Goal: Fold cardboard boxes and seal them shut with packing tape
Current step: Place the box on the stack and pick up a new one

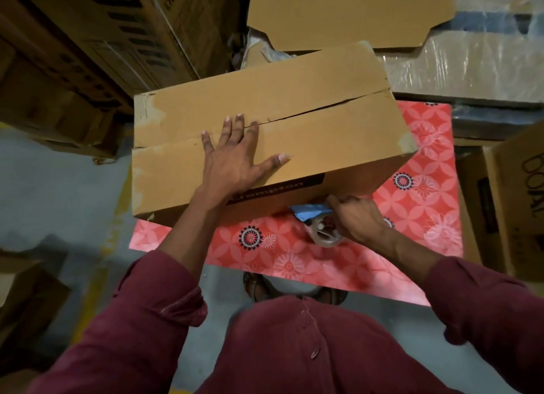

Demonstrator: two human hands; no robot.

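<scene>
Left hand (235, 161) spread flat atop box (309, 119), pinning the flaps. Right hand (357, 217) clenched around tape dispenser (319, 221) against its near side. Cardboard looks light (seam gapes); brace beside seam.

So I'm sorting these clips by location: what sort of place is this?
Probably a warehouse or stockroom: stacked printed cartons, shrink-wrapped bundles, and a box being taped on a small table.

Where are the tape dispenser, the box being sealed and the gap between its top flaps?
tape dispenser (319, 224), head view, on the clear tape roll.
cardboard box (338, 140), head view, on the near top flap.
flap seam (323, 108), head view, on the dark open gap.
</scene>
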